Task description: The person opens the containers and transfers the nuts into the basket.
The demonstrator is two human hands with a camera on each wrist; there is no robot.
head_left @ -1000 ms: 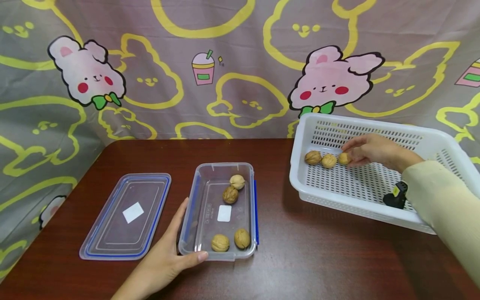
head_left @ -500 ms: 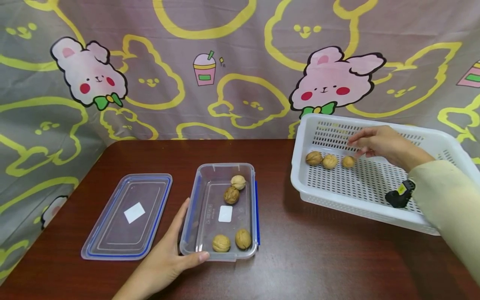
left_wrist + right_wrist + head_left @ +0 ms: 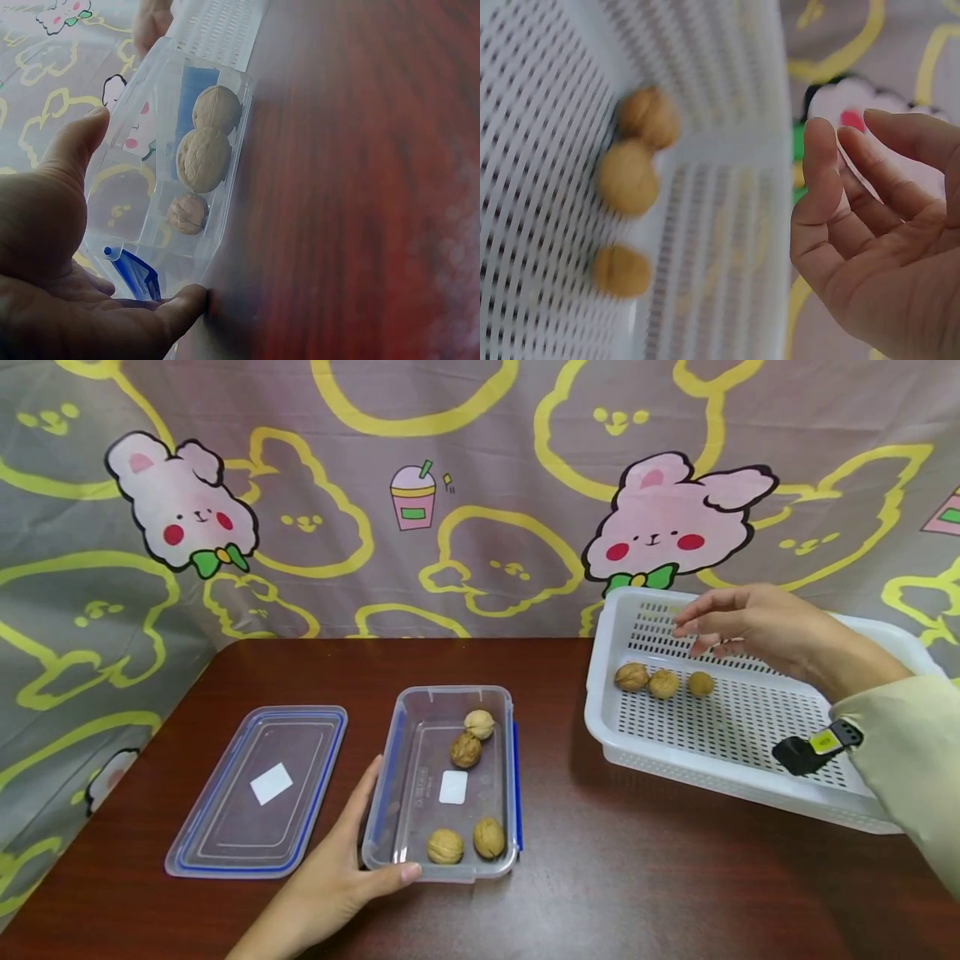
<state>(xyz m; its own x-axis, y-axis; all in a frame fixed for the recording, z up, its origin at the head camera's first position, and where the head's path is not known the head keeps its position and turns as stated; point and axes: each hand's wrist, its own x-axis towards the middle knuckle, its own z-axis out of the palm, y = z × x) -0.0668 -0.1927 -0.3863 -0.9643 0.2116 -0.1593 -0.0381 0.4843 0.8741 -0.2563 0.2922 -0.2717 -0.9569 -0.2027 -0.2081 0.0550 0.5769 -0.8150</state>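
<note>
My left hand [image 3: 330, 877] holds the near left corner of a clear plastic container [image 3: 408, 777], thumb along the front rim and fingers at the left wall. Inside lie several walnuts, among them a pale walnut [image 3: 478, 724] touching a darker walnut [image 3: 466, 750] at the far end. In the left wrist view an unfastened blue latch [image 3: 135, 274] shows beside the fingers. My right hand [image 3: 780, 631] hovers over the back of a white perforated basket [image 3: 720, 781], fingers loosely bent around nothing. Below it, three walnuts [image 3: 628, 177] sit on the basket floor; two touch and one lies apart.
A clear lid [image 3: 262, 789] with a blue seal lies on the dark wooden table [image 3: 615, 877], left of the container. Behind the table hangs a patterned curtain [image 3: 480, 468]. A black strap device [image 3: 813, 747] is worn at the right wrist, over the basket.
My right hand has drawn away from the rightmost walnut in the basket and risen, its fingers now higher toward the back wall. That walnut stays in the basket. The left hand keeps its place.
</note>
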